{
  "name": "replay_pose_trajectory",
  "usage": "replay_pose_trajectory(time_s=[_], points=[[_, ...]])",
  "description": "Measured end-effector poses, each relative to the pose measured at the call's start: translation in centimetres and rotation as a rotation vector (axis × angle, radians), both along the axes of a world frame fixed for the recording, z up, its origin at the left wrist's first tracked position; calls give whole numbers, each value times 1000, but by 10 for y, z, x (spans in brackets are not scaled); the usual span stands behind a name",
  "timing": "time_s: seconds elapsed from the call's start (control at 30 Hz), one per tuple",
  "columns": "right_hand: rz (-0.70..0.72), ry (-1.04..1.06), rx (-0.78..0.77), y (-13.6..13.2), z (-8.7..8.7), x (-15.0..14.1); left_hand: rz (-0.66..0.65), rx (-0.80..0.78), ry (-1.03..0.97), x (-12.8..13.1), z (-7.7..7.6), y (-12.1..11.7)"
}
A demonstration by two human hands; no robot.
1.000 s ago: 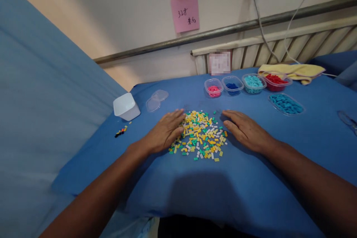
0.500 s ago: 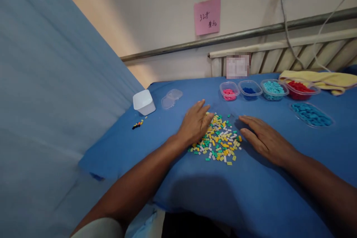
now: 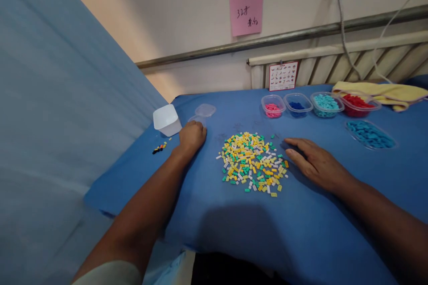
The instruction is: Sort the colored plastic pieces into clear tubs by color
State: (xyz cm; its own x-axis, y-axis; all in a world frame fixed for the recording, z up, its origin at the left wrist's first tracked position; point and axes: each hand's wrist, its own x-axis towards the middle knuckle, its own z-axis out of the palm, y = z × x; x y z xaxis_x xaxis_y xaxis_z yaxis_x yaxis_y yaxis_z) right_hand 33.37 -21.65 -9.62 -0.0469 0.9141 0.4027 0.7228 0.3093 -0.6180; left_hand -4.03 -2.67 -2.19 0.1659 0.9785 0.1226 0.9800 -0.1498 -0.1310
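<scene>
A pile of small yellow, green and white bricks (image 3: pixel 251 161) lies on the blue cloth of the table (image 3: pixel 234 227). My right hand (image 3: pixel 316 163) rests flat and open on the cloth, its fingertips at the pile's right edge. My left hand (image 3: pixel 191 136) is stretched out to the left of the pile with its fingers curled down at the near edge of a clear plastic lid (image 3: pixel 195 119), which it partly hides. I cannot see whether the fingers grip that lid. A second clear lid (image 3: pixel 205 109) lies just behind, and a white tub (image 3: pixel 166 120) stands to the left.
Behind the pile stand clear tubs of pink (image 3: pixel 273 106), dark blue (image 3: pixel 297 104), turquoise (image 3: pixel 327 103) and red (image 3: pixel 357 103) bricks. A lid of blue bricks (image 3: pixel 370 134) lies at the right, a yellow cloth (image 3: pixel 384 90) behind it. Several loose dark bricks (image 3: pixel 159 148) lie near the left edge.
My left hand has left the pile and moved left and away to the clear lids, its fingers curling. The right hand has stayed beside the pile. The view has shifted slightly.
</scene>
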Motion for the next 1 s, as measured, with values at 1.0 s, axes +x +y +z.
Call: replay_pose_trajectory(time_s=[1.0], points=[[-453, -267, 145, 8, 10, 70, -1032, -213, -160, 73, -18, -119]])
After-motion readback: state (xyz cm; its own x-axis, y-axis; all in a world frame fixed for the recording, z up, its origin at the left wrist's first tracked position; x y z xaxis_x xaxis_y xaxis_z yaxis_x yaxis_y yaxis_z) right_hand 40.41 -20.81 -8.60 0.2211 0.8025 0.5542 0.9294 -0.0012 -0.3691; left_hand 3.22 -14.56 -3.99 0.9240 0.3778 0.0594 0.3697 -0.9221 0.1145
